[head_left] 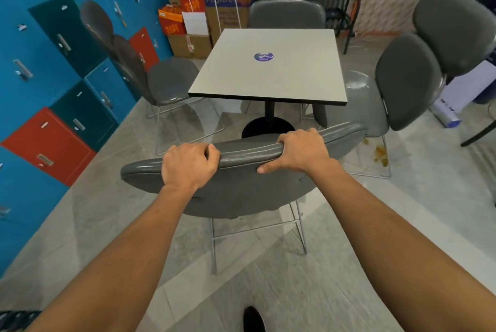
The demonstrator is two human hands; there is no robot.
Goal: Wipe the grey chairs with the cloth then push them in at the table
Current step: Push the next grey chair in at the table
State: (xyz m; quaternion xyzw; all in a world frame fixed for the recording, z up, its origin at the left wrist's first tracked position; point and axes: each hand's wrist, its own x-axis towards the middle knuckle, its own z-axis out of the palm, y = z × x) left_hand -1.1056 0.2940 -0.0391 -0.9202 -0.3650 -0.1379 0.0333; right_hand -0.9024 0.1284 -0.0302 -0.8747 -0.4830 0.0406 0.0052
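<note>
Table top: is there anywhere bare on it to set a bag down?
Nearly all of the table is bare; only a round sticker lies near its middle. Around it is crowded: grey chairs on the left, right and far side, and both hands grip the near chair.

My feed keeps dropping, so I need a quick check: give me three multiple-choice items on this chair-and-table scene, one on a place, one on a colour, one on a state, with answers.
1. Where does the round sticker lie?
A. on the square table top
B. on a locker door
C. on a chair seat

2. What colour is the table's pedestal base?
A. white
B. black
C. red

3. How do the hands stand on the near grey chair?
A. both grip its backrest
B. only the left touches it
C. both hang free

Answers:
1. A, the sticker sits mid table top.
2. B, the base is black.
3. A, the left hand and right hand curl over the backrest.
</note>
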